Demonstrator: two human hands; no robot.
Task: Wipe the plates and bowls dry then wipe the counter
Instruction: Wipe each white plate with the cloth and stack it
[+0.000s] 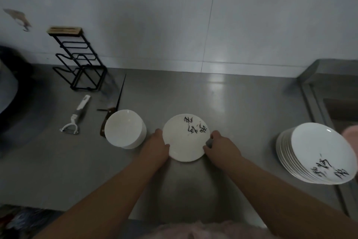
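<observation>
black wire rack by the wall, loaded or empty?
Empty. The black wire rack stands upright on the counter with bare wire slots; no plates or lids sit in it.

Head view dim overall, grey-blue cast, low contrast. Brightest patch: soft glare on the steel counter point(222, 91) at its back edge, right of centre, mirrored from the pale wall point(174, 16) above. Broad soft shadow on the counter toward its front edge, between the forearms. Left side of frame darkest; detail lost there. Whole frame slightly soft. White plate point(186, 138) mid-counter reads clean, not blown out. Stack of plates point(317, 153) at the right edge stretched and smeared by wide-angle distortion. Wall seams bow.
</observation>
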